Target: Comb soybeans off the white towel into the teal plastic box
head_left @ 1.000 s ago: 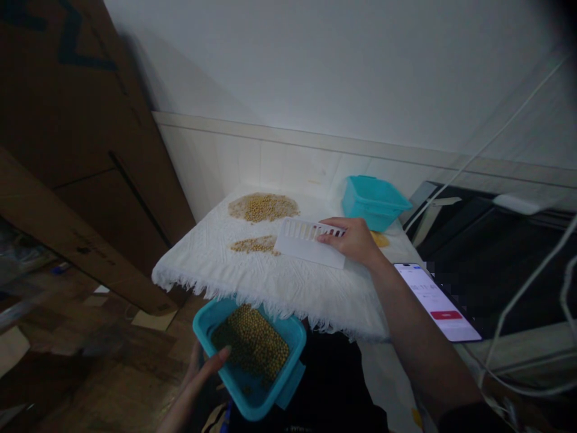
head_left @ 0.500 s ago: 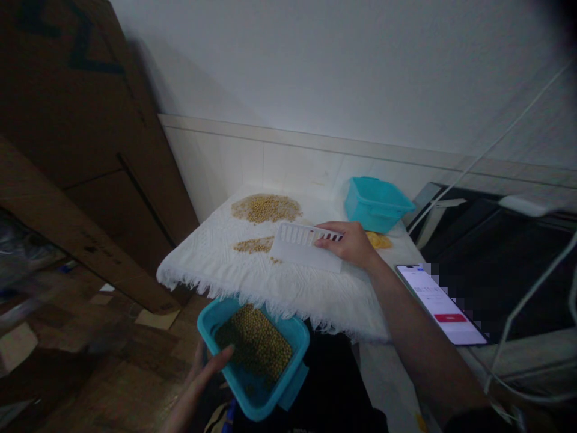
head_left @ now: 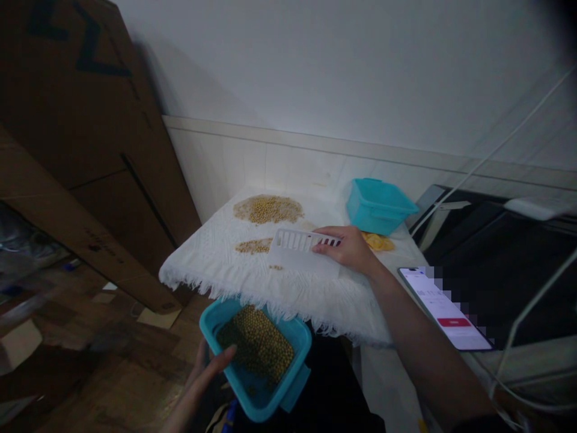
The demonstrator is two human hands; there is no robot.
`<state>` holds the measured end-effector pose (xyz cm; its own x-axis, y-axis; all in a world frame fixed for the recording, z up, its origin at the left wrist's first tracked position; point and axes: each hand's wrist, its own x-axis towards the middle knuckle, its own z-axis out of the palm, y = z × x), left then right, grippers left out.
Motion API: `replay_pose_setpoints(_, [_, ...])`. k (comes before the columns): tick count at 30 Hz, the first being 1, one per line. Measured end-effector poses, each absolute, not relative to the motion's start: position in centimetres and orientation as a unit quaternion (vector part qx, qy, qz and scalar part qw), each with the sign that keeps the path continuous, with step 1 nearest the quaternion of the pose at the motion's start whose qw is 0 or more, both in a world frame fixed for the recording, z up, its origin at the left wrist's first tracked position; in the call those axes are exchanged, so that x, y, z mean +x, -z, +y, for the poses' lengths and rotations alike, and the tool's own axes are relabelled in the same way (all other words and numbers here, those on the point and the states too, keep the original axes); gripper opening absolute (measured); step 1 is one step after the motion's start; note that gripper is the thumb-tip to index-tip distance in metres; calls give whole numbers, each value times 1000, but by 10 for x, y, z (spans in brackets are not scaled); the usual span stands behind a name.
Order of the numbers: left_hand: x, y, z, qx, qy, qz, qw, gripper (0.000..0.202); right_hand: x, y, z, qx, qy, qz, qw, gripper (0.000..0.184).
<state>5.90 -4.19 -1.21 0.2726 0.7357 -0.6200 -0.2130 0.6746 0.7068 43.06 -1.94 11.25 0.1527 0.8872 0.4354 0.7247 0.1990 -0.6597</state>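
My left hand (head_left: pixel 214 368) grips the near-left rim of a turquoise plastic basket (head_left: pixel 256 411), its thumb over the edge. Yellow soybeans (head_left: pixel 270 343) and darker green beans (head_left: pixel 238 349) lie inside, below the table's front edge. In my right hand (head_left: pixel 347 248) is a white plastic scraper-like sheet (head_left: pixel 300 258) with a slotted top edge, thumb in front. It stands tilted on the white fringed cloth (head_left: pixel 211 258). A narrow strip of soybeans (head_left: pixel 252 246) lies left of the sheet, and a few loose ones lie at its lower left corner. Farther back spreads a larger pile of soybeans (head_left: pixel 270 208).
A second turquoise basket (head_left: pixel 378 207) stands at the back right, beside a yellow cloth-like item (head_left: pixel 378 242). To the right lie a lit phone (head_left: pixel 444 313) and white cables (head_left: pixel 509 337). A large cardboard box (head_left: pixel 112 180) leans at the left; a wall closes the back.
The sheet in my right hand has shifted slightly down and toward me. The view has moved a little; the basket in my left hand stays nearly in place.
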Motion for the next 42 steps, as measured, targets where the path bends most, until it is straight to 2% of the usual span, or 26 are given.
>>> replay_pose_setpoints(7, [68,11,-42,265,-342,559,708,123,420,-115,-22,-614,-74,-665,419,31])
replay_pose_setpoints(13, [74,-7,-49,222,-330,585,707,104,393,-117,-50,-572,-23,-721,391,27])
replay_pose_setpoints(17, [77,-13,-52,218,-327,591,704,104,365,-110,-79,-524,78,-769,358,25])
replay_pose_setpoints(23, [80,-16,-52,223,-332,575,713,98,339,-103,-102,-477,167,-806,307,36])
replay_pose_setpoints(27, [80,-15,-51,225,-329,581,710,98,338,-100,-106,-470,178,-816,285,43])
replay_pose_setpoints(33, [82,-15,-51,225,-340,585,701,97,340,-97,-106,-459,169,-817,304,43])
replay_pose_setpoints(42, [87,-27,-55,233,-353,575,700,85,323,-106,-111,-423,209,-837,277,32])
